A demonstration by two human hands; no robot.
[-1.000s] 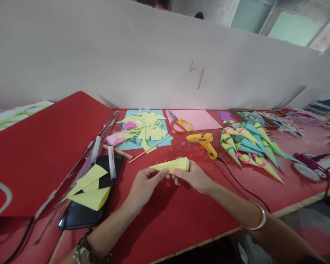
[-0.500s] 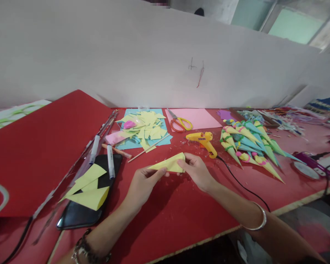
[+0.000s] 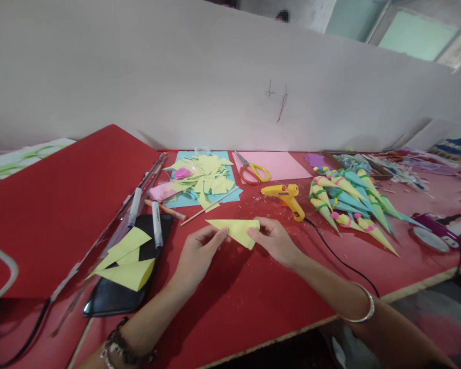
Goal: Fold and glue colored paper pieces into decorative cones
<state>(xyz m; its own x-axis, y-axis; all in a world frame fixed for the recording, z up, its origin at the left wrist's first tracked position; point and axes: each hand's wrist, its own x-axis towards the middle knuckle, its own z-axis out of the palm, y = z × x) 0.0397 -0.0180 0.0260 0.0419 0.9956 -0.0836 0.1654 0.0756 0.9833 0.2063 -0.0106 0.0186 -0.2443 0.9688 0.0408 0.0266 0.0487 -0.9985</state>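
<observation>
Between my two hands is a folded piece of yellow paper (image 3: 236,230), a flattened cone with its point to the left. My left hand (image 3: 200,251) pinches it near the pointed end, thumb on top. At the wide end my right hand (image 3: 274,241) grips it between thumb and fingers. Just beyond my right hand a yellow glue gun (image 3: 286,197) lies on its side. To the left, a yellow paper cone (image 3: 128,275) and loose yellow pieces rest on a black phone (image 3: 115,300), with a marker (image 3: 156,225) across its upper part.
Yellow paper scraps (image 3: 211,174) lie on blue sheets at the back. Scissors (image 3: 253,169) rest on a pink sheet (image 3: 288,161). Several decorated paper cones (image 3: 346,197) are piled to the right. A black cord (image 3: 338,256) runs to the table's front edge. A red board (image 3: 69,205) stands left.
The folded yellow paper has turned in my hands, its lower corner now pointing down and its upper edge nearly level. My left thumb has shifted slightly toward the point.
</observation>
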